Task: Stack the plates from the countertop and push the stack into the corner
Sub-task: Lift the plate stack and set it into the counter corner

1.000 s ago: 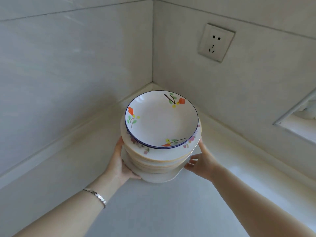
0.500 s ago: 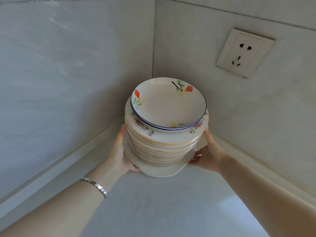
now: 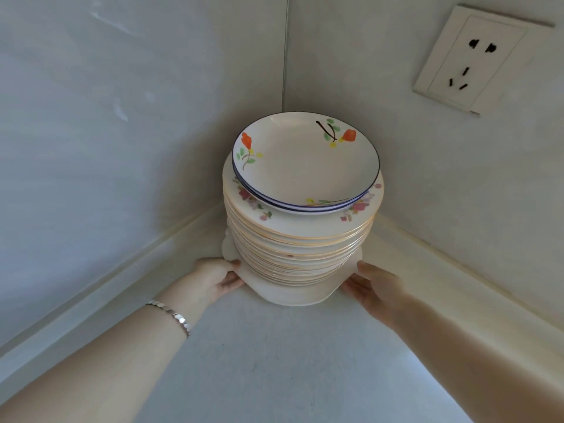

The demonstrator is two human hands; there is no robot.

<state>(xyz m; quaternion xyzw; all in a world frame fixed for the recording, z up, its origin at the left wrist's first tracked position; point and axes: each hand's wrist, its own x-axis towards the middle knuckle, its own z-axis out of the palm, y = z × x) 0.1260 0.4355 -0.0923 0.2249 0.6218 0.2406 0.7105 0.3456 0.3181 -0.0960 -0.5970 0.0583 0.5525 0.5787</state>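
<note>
Fingers point(image 3: 231, 281) of the left hand point(image 3: 216, 276) pinch the plate stack point(image 3: 302, 248) at its base, right hand point(image 3: 370, 285) flat against it, arms outstretched.

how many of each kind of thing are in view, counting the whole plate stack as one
plate stack: 1
hands: 2, the left hand and the right hand
wall socket: 1
bracelet: 1
total: 5

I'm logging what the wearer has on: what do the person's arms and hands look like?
Both forearms are bare, no sleeves showing. Neither the left hand nor the right hand is gloved. A silver link bracelet sits on the left wrist; the right wrist is bare.
</note>
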